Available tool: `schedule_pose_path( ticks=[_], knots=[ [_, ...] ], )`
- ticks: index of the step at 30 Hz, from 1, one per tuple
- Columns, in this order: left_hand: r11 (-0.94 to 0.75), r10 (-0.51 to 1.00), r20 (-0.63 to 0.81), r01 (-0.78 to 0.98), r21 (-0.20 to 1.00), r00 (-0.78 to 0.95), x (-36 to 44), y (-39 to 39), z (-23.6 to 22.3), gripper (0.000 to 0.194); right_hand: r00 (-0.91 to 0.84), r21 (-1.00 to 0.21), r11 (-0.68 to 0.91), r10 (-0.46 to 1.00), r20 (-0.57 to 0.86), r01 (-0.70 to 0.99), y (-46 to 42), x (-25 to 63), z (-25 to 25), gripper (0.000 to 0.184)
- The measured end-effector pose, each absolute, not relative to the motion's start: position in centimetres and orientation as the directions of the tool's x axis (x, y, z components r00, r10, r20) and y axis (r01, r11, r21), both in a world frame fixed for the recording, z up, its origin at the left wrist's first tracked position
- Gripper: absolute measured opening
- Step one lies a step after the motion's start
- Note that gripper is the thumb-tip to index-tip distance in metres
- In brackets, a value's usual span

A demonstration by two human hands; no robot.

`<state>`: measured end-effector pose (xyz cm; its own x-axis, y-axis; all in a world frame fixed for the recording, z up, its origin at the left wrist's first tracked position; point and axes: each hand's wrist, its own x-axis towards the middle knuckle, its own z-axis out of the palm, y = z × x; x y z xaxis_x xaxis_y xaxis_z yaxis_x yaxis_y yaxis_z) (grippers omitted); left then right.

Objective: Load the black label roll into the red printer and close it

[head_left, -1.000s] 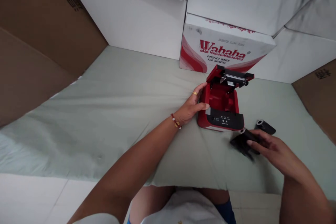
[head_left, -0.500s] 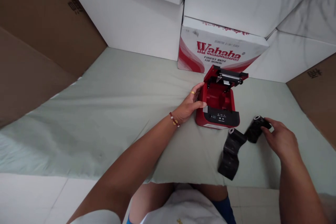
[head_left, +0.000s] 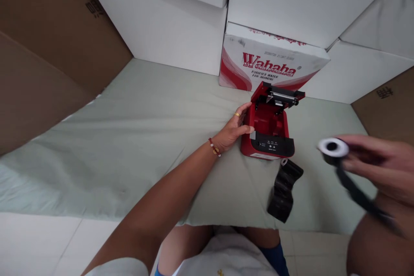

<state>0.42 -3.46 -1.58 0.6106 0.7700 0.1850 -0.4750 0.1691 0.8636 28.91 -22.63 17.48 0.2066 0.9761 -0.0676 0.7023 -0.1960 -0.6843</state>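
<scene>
A small red printer (head_left: 268,131) with a black front panel stands on the pale green cloth, its lid tipped open toward the back. My left hand (head_left: 233,129) grips the printer's left side. My right hand (head_left: 380,166), blurred and close to the camera, is closed on a black ribbon roll (head_left: 334,150) with a white core; a loose black strip trails down from it. A second black ribbon roll (head_left: 284,187), partly unwound, lies on the cloth just in front of the printer.
A red and white Wahaha carton (head_left: 270,62) stands right behind the printer. White boxes (head_left: 168,17) wall the back, brown cartons (head_left: 42,47) the left and far right. The green cloth (head_left: 129,146) ends at a white floor near my knees.
My right hand has lifted one black roll off the cloth, up and toward the camera, with its strip trailing. The other roll stays lying before the printer. My left hand has not moved.
</scene>
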Motion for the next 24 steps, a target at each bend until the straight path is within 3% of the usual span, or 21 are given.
schedule_pose_path(
  ticks=[3, 5, 7, 10, 13, 18, 24],
  knots=[
    [0.133, 0.769, 0.208, -0.469, 0.873, 0.605, 0.5, -3.4, -1.7, 0.105, 0.06, -0.662, -0.131, 0.99, -0.128, 0.738, -17.0, 24.1, 16.4, 0.063],
    [0.127, 0.765, 0.215, -0.47, 0.873, 0.607, 0.5, -3.5, -1.7, 0.105, 0.031, -0.598, -0.075, 0.996, -0.083, 0.798, -14.1, 22.1, 15.0, 0.053],
    [0.142, 0.764, 0.208, -0.473, 0.869, 0.611, 0.5, -3.5, -1.5, 0.104, 0.027, -0.472, -0.036, 0.999, -0.026, 0.881, -12.2, 21.0, 13.5, 0.045],
    [0.17, 0.768, 0.189, -0.479, 0.861, 0.612, 0.4, -3.7, -1.2, 0.102, 0.02, -0.25, -0.021, 1.0, -0.006, 0.968, -10.6, 20.3, 11.8, 0.046],
    [0.181, 0.771, 0.178, -0.479, 0.859, 0.611, 0.4, -3.7, -0.9, 0.103, 0.036, -0.141, -0.039, 0.999, -0.024, 0.989, -9.6, 20.1, 10.8, 0.047],
    [0.188, 0.768, 0.172, -0.475, 0.86, 0.617, 0.4, -3.8, -0.8, 0.104, -0.017, -0.183, 0.031, 0.997, 0.075, 0.983, -9.0, 20.5, 10.3, 0.048],
    [0.138, 0.768, 0.206, -0.471, 0.872, 0.607, 0.4, -3.8, -1.1, 0.102, -0.223, -0.425, 0.328, 0.934, 0.279, 0.844, -14.2, 20.4, 11.5, 0.026]
  ],
)
